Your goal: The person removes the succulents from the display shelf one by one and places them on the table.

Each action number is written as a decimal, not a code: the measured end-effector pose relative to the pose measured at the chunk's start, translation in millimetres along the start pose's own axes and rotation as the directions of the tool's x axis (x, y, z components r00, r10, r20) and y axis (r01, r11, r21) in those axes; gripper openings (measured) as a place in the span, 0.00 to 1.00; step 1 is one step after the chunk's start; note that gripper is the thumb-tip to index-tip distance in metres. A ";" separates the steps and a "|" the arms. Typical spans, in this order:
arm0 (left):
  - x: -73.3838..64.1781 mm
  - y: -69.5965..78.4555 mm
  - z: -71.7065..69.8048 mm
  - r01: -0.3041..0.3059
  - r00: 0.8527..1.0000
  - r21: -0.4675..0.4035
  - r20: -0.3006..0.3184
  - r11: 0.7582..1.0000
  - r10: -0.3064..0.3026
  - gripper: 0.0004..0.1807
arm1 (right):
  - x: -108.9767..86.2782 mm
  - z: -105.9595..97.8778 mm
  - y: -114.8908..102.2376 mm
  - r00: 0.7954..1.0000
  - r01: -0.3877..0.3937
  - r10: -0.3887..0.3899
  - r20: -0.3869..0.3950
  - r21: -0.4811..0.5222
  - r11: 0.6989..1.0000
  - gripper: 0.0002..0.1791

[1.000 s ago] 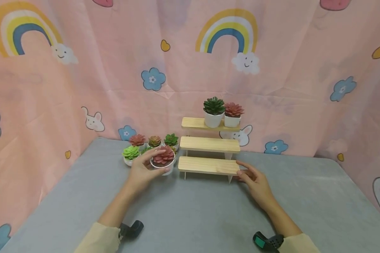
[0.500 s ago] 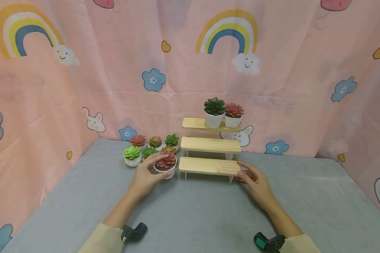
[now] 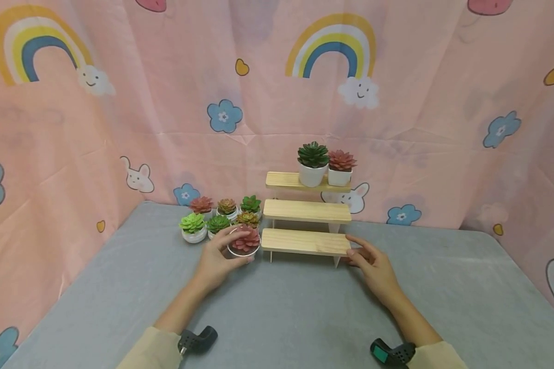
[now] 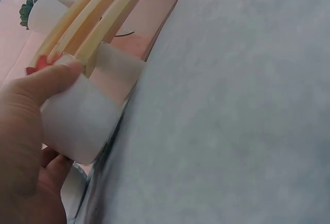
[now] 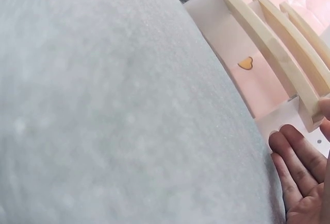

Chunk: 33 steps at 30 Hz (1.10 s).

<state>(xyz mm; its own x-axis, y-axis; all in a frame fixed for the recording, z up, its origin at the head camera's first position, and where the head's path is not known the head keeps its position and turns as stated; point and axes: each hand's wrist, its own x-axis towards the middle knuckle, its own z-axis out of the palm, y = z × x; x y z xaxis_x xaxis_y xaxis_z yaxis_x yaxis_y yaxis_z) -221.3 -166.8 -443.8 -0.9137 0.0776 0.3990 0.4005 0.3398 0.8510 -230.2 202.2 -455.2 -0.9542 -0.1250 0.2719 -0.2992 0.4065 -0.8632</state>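
Observation:
My left hand (image 3: 214, 262) grips a red succulent in a white round pot (image 3: 246, 242), thumb and fingers around the pot. In the left wrist view the white pot (image 4: 80, 121) is close to the tabletop, beside the left end of the stand. The three-tier wooden plant stand (image 3: 304, 242) has pale boards on white side supports. My right hand (image 3: 374, 269) holds the right end of its lowest board, thumb at the front corner and index finger at the back one. In the right wrist view the other fingers (image 5: 296, 154) lie along the white side support.
On the top tier stand a dark green succulent (image 3: 312, 163) and a red one in a square pot (image 3: 339, 168). Several small potted succulents, among them a bright green one (image 3: 193, 228), cluster left of the stand. Behind the grey table (image 3: 286, 318) hangs a pink curtain (image 3: 175, 102).
My left hand has brought the red succulent down and to the right, nearer the stand's lowest tier. Pots behind it show more. My right hand stays at the board's end.

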 end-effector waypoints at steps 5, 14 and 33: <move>-1.6 -0.9 0.2 -0.016 1.000 0.050 0.007 0.999 0.015 0.29 | 0.0 -0.1 0.6 1.000 0.000 0.000 0.000 0.003 1.000 0.24; -2.8 -1.1 0.7 0.002 1.000 0.000 0.011 1.000 -0.002 0.30 | -0.1 0.5 -0.2 1.000 0.013 -0.013 -0.009 0.015 1.000 0.23; 6.8 33.0 -17.6 0.004 0.983 0.327 0.170 0.945 -0.063 0.27 | 1.0 1.8 -1.2 1.000 0.001 -0.001 0.001 0.068 0.998 0.23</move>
<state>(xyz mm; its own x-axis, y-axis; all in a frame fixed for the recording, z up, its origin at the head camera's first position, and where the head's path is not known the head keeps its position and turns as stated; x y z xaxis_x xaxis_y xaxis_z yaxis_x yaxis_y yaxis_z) -213.1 -171.6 -407.0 -0.9357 0.2144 0.2804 0.3519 0.6277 0.6944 -230.8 200.0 -454.7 -0.9537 -0.1266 0.2727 -0.3001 0.3440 -0.8897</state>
